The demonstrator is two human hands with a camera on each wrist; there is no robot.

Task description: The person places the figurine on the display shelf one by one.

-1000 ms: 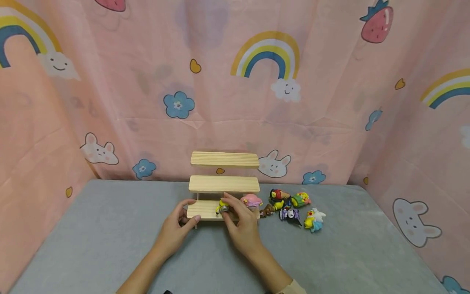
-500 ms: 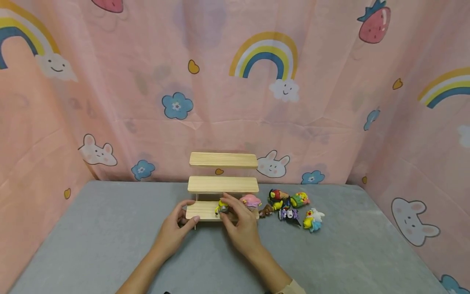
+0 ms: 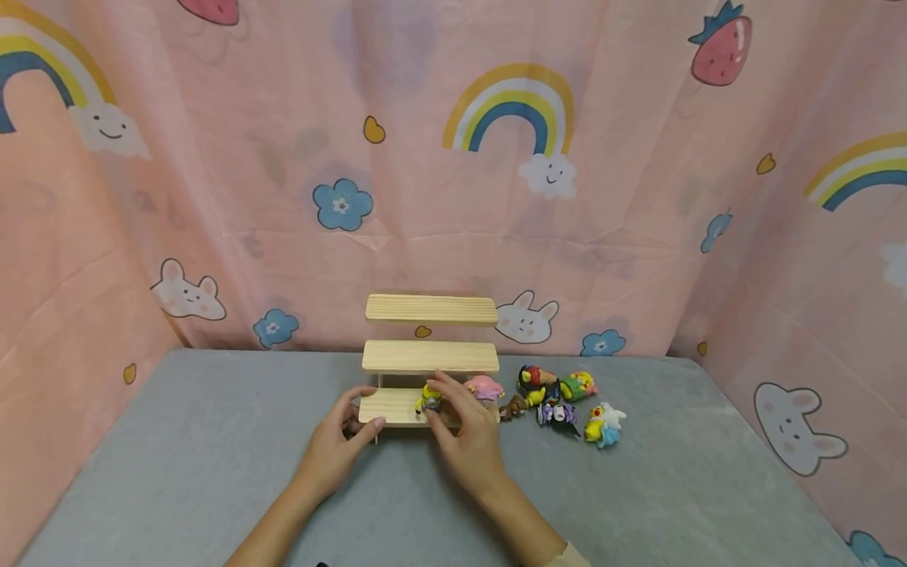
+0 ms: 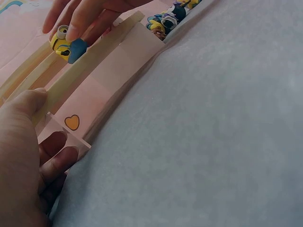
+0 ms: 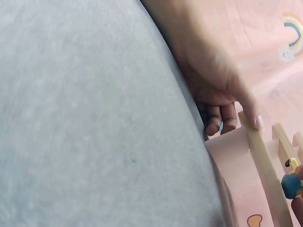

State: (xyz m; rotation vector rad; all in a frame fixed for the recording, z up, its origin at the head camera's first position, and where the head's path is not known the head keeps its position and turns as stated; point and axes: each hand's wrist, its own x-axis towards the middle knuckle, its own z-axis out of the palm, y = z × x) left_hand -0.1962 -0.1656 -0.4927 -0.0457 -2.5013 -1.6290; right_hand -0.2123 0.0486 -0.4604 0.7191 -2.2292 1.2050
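Observation:
A three-tier wooden display shelf [image 3: 393, 402] with clear side panels stands at the back of the table. My left hand [image 3: 338, 441] grips the left end of its lowest tier, thumb on top of the board and the other fingers by the clear side panel [image 4: 71, 130]. With thumb and fingertips, my right hand [image 3: 469, 441] pinches a small yellow and blue Minion figurine [image 4: 60, 46], upright at the middle of that same tier. To its right, partly behind the right hand, a pink-topped figurine [image 3: 485, 387] is on the tier.
Right of the shelf lie several small figurines: a brown one [image 3: 513, 407], a red and black one [image 3: 538, 376], a green and yellow one [image 3: 581, 384], a purple one [image 3: 558, 415] and a yellow, white and blue one [image 3: 605, 425]. A pink patterned curtain [image 3: 453, 260] hangs close behind.

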